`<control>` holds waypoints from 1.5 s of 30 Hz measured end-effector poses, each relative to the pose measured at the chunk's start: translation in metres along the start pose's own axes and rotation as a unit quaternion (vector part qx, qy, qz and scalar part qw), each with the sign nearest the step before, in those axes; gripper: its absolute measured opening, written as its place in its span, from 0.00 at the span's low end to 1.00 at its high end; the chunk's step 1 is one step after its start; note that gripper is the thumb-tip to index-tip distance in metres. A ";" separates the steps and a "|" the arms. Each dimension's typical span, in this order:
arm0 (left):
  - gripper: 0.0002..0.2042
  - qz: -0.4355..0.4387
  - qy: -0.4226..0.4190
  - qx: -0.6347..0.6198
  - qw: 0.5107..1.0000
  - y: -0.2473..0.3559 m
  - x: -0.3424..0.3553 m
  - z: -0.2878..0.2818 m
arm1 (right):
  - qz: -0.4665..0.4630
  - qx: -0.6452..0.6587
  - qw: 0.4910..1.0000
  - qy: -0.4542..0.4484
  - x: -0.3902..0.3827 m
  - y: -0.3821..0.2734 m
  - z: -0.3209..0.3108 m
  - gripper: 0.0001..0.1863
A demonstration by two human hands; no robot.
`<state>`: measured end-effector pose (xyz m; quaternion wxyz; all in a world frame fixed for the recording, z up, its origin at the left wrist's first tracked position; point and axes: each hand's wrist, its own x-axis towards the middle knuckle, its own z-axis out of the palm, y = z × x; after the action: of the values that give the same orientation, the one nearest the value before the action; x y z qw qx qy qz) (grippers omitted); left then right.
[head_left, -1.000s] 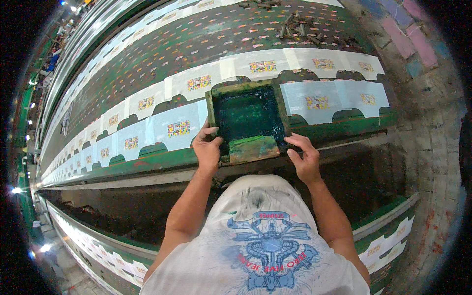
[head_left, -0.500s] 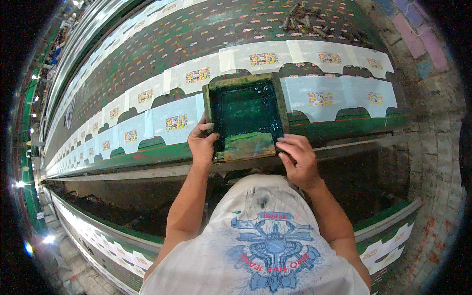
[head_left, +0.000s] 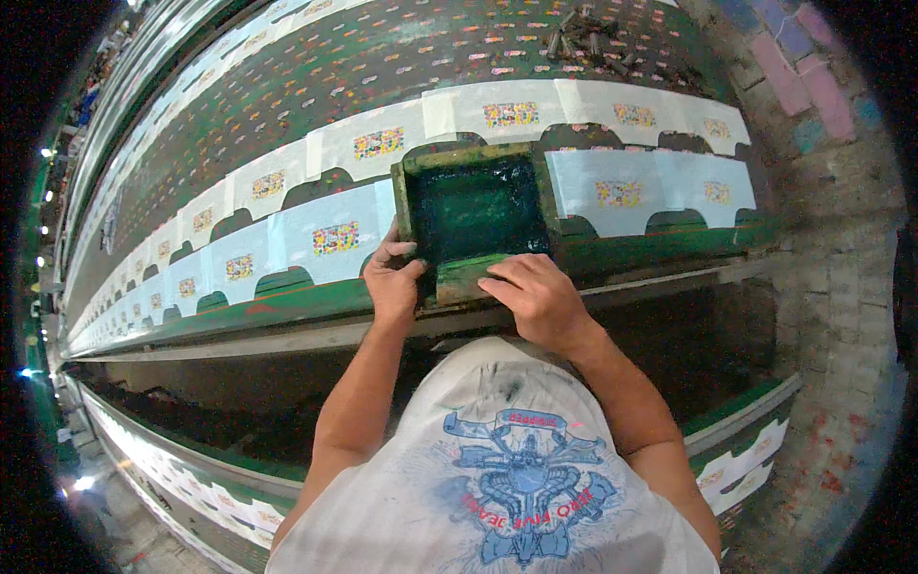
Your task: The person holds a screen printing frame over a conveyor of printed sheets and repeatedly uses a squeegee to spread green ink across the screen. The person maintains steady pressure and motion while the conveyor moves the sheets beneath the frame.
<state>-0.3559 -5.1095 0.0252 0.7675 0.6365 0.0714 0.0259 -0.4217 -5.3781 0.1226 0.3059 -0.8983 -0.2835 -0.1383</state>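
Note:
A square wooden screen frame [head_left: 541,196], dark green and wet inside, lies among rows of pale blue cut pieces [head_left: 650,177] with colourful prints. My left hand [head_left: 392,282] grips its left side near the lower corner, thumb bent against it. My right hand [head_left: 535,297] is at the green-stained board [head_left: 459,282] along the frame's near end, fingers bent over its right part, partly hiding it.
A second row of white printed pieces [head_left: 516,105] runs beyond. Dark stick-like objects [head_left: 583,43] are piled at the back of the long green table [head_left: 268,115]. Another table [head_left: 172,450] stands behind me, and a paved floor [head_left: 832,287] lies to the right.
My right hand has moved left from the frame's right corner onto the board at its near end. The frame sits slightly further left in view; my left hand still grips it.

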 end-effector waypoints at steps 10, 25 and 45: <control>0.14 -0.013 0.005 -0.020 1.000 -0.007 0.000 0.000 | 0.002 -0.081 0.994 -0.077 0.026 -0.002 -0.002 0.16; 0.12 0.002 0.011 -0.017 1.000 -0.011 0.002 0.002 | 0.023 -0.059 0.977 -0.203 0.119 0.081 -0.017 0.17; 0.12 0.058 -0.024 0.041 0.997 -0.012 0.006 -0.005 | 0.058 -0.045 0.979 -0.189 0.083 0.044 -0.004 0.25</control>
<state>-0.3512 -5.1062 0.0121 0.7398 0.6707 0.0168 0.0518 -0.3298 -5.3735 0.1398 0.2133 -0.9361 -0.2769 0.0398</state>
